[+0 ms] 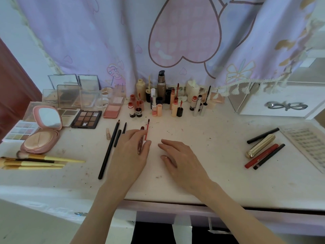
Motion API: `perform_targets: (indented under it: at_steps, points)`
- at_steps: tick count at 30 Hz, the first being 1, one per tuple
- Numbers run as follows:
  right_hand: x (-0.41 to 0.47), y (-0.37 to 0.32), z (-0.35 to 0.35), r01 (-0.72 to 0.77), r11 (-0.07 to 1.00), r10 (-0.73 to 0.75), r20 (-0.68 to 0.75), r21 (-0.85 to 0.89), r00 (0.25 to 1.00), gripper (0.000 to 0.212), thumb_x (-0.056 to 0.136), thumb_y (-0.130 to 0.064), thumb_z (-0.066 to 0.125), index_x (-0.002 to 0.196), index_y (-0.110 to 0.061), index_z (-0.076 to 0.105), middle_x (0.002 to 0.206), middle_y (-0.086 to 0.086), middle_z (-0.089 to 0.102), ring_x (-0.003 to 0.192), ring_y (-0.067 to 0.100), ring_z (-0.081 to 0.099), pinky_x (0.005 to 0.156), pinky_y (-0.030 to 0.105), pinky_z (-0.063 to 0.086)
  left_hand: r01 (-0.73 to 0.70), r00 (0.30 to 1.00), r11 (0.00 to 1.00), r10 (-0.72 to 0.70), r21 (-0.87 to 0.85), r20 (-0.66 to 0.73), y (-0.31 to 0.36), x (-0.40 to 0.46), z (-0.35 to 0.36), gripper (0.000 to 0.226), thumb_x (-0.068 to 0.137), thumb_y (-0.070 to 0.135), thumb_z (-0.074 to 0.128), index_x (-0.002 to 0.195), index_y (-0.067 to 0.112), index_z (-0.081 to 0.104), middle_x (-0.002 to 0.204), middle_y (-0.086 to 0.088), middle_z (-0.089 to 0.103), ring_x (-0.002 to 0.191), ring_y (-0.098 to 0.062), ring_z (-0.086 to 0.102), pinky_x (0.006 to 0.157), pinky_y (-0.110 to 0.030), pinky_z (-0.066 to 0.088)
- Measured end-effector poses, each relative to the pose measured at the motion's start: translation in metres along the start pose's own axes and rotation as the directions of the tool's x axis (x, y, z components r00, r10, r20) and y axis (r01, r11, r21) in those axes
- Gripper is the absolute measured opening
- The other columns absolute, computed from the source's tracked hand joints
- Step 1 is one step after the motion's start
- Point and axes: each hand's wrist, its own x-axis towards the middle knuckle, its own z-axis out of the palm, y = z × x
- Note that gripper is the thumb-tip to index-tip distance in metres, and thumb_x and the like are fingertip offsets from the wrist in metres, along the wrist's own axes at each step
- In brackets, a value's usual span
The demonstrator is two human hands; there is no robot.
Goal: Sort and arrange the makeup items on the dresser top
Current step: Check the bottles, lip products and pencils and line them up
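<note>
The white dresser top [202, 131] carries sorted groups of makeup. My left hand [130, 152] lies palm down at the centre and grips a red lip gloss wand [147, 131] that points away from me, together with a dark red tube [140, 147] between its fingers. Just to its right, my right hand [177, 159] rests on the surface with relaxed fingers and holds nothing. Left of my left hand lie three black pencils [109, 150] and a small beige tube [108, 133]. A gold lipstick [261, 146], a red pencil [262, 158] and two black pencils [269, 156] lie at the right.
Several small bottles and lip tubes [158, 101] stand along the back under a lilac curtain. Palettes [87, 118], a blush [111, 110] and a pink mirror compact [42, 134] fill the left, with yellow-handled brushes [44, 161] in front. A white box [281, 103] and a lash card [309, 147] sit at the right.
</note>
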Motion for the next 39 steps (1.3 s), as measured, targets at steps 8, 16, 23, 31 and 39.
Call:
perform_targets:
  at_steps: [8,16,23,31,39]
  points:
    - [-0.040,0.074,-0.067,-0.178,0.980,0.164,-0.150,-0.085,0.975,0.034,0.087,-0.022,0.051,0.117,-0.011,0.064,0.119,0.005,0.065,0.107,0.023,0.061,0.096,0.029,0.036,-0.273,0.935,0.962,0.271,-0.024,0.229,0.057,-0.004,0.035,0.044,0.095,0.028,0.046,0.138,0.022,0.040,0.135,0.005,0.043,0.126,-0.009,0.034,0.106,-0.015,0.021]
    - [-0.076,0.144,-0.108,-0.420,0.892,0.404,-0.124,-0.168,0.906,0.045,0.097,-0.026,0.045,0.140,-0.015,0.041,0.151,0.002,0.032,0.142,0.017,0.023,0.116,0.030,0.004,-0.414,0.828,0.901,0.433,-0.132,0.357,0.119,0.016,0.107,0.036,0.097,0.016,0.043,0.132,0.016,0.049,0.128,-0.002,0.051,0.117,-0.017,0.042,0.097,-0.018,0.028]
    - [-0.081,0.153,-0.107,-0.418,0.899,0.407,-0.108,-0.126,0.907,0.048,0.099,-0.027,0.039,0.145,-0.016,0.030,0.155,0.000,0.019,0.145,0.013,0.010,0.113,0.020,-0.001,-0.443,0.787,0.881,0.471,-0.167,0.399,0.167,0.043,0.160,0.032,0.096,0.015,0.044,0.125,0.015,0.057,0.119,-0.006,0.055,0.111,-0.021,0.045,0.093,-0.024,0.034]
    - [-0.083,0.157,-0.107,-0.439,0.896,0.428,-0.135,-0.065,0.893,0.046,0.099,-0.028,0.038,0.144,-0.019,0.032,0.155,-0.005,0.020,0.144,0.010,0.012,0.110,0.014,0.001,-0.408,0.807,0.900,0.433,-0.153,0.401,0.173,0.049,0.173,0.027,0.093,0.018,0.051,0.117,0.013,0.063,0.109,-0.005,0.059,0.105,-0.019,0.048,0.087,-0.025,0.038]
    - [-0.083,0.153,-0.111,-0.444,0.895,0.436,-0.115,-0.045,0.892,0.046,0.100,-0.028,0.037,0.145,-0.020,0.031,0.155,-0.007,0.017,0.144,0.008,0.010,0.110,0.014,0.003,-0.203,0.920,0.964,0.248,-0.173,0.302,0.160,0.055,0.150,0.024,0.091,0.013,0.053,0.110,0.014,0.067,0.102,-0.003,0.063,0.088,-0.012,0.054,0.080,-0.013,0.035]
